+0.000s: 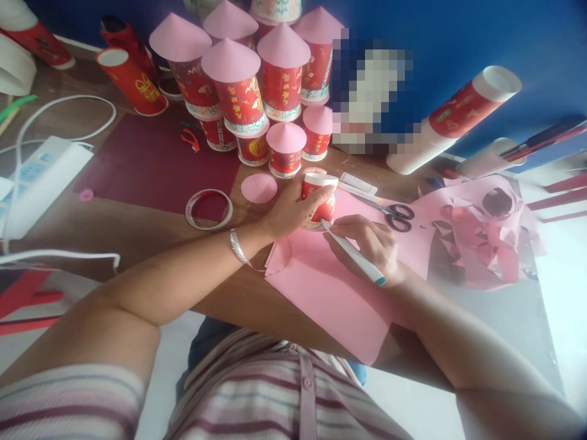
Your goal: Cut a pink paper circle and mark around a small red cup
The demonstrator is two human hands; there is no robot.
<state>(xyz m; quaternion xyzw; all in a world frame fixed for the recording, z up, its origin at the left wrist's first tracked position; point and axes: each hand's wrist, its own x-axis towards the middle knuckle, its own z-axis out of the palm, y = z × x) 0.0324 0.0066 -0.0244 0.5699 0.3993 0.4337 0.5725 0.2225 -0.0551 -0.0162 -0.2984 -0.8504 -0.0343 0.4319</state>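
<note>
My left hand [293, 208] is wrapped round a small red paper cup [315, 211] with white bands at both ends. In my right hand [371, 244] is a white marker pen [355, 253] with a green end. Its tip touches the white lower band of the cup, where thin lines show. Beneath both hands lies a large pink paper sheet [330, 293]. A flat pink paper disc [259, 188] rests left of the cup. Just behind stand several red cups topped with pink paper cones [286, 138]. My right fingertips are partly hidden.
Scissors [398, 217] lie right of the cup, near pink paper scraps [486, 238]. A tape roll [208, 209] sits by a maroon sheet [160, 162]. On the left are a white power strip [43, 183] and cable. Stacked paper cups [454, 116] lean at the back right.
</note>
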